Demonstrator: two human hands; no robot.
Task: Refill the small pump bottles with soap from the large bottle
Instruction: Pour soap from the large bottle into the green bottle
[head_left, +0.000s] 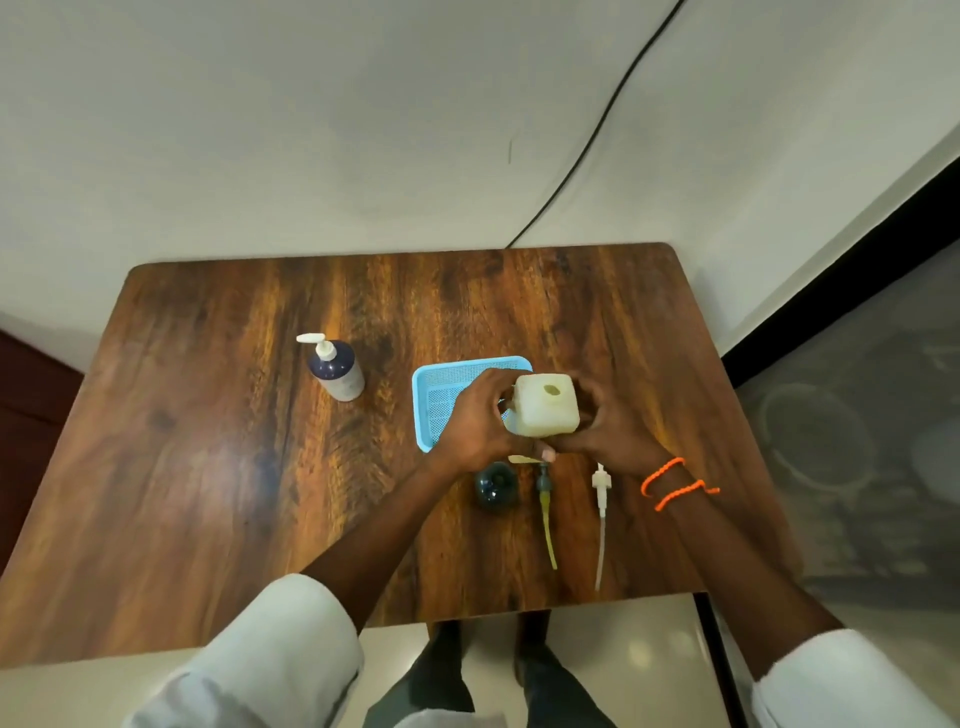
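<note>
A large cream-coloured soap bottle (545, 408), seen from its base end, is held between both hands above the table. My left hand (480, 421) grips its left side and my right hand (608, 431) curls round its right side. Just below them a small dark bottle (496, 486) stands open with no pump in it. A dark pump with a yellowish tube (545, 506) and a white pump with its tube (601, 512) lie flat beside it. A dark blue pump bottle with a white pump (335, 366) stands apart to the left.
A light blue plastic tray (428, 382) lies behind my hands on the wooden table (208, 441). A black cable (587, 150) runs down the white wall behind. The table's front edge is near the pumps' tube ends.
</note>
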